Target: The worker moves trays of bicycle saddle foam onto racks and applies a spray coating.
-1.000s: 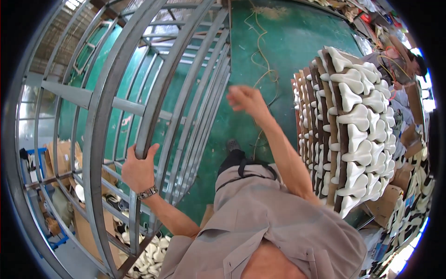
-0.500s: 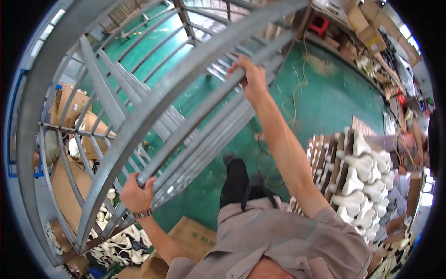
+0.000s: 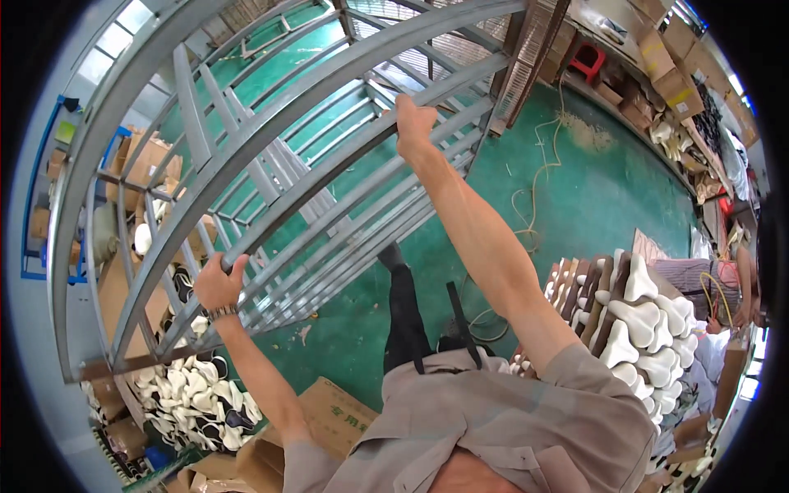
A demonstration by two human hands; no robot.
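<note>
A tall grey metal rack [image 3: 271,152] with several parallel rails fills the upper left, leaning across the view. My left hand [image 3: 219,285], with a banded watch at its wrist, is closed round the near end of one rail [image 3: 300,194]. Further along that same rail, my right hand [image 3: 416,125] has its fingers wrapped over the top, arm stretched out. Some flat metal slats [image 3: 296,177] lie across the rack behind the rail. The fingertips of both hands are partly hidden by the bar.
White saddle-shaped pieces [image 3: 193,393] lie heaped below the rack at left. More of them stand in a tall stack [image 3: 649,333] at right. A cardboard box [image 3: 333,417] sits near my left elbow. A loose cable [image 3: 534,197] crosses the green floor; a red stool [image 3: 587,62] stands far right.
The rack has shifted and turned in view, its lower left end now higher, showing more of the white heap. Both hands have moved up and left with the rail, still gripping it.
</note>
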